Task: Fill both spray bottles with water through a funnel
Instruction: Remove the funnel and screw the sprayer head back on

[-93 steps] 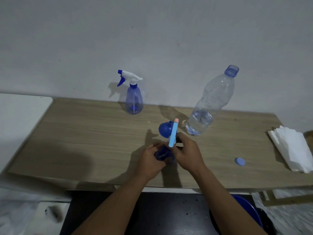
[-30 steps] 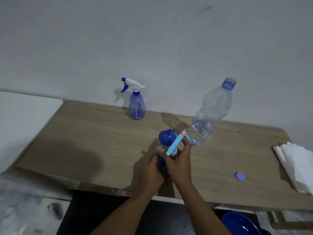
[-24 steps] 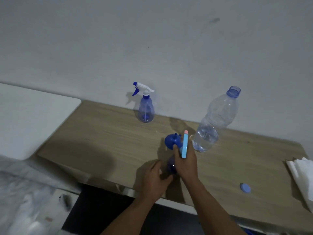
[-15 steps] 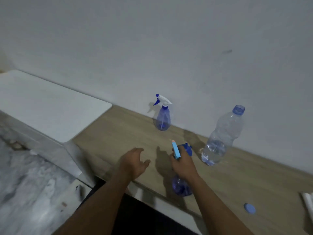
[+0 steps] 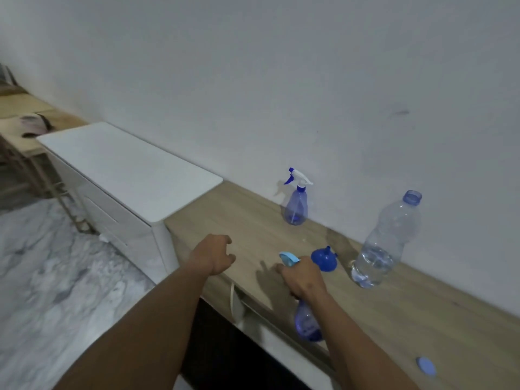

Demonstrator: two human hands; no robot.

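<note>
The fingers of the right hand (image 5: 302, 278) curl round the neck of a blue spray bottle (image 5: 307, 325) at the front edge of the wooden table (image 5: 422, 319). The left hand (image 5: 214, 256) hangs loosely curled, holding nothing. A blue funnel (image 5: 324, 259) lies just beyond the right hand. The second spray bottle (image 5: 295, 209) stands by the wall, and the uncapped water bottle (image 5: 385, 243) stands right of it.

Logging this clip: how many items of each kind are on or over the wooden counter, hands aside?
Spray bottles: 2, the far spray bottle by the wall and the near spray bottle gripped by the right hand.
Funnels: 1, the funnel.
Water bottles: 1, the water bottle.
Loose caps: 1, the cap.
Total: 5.
</note>
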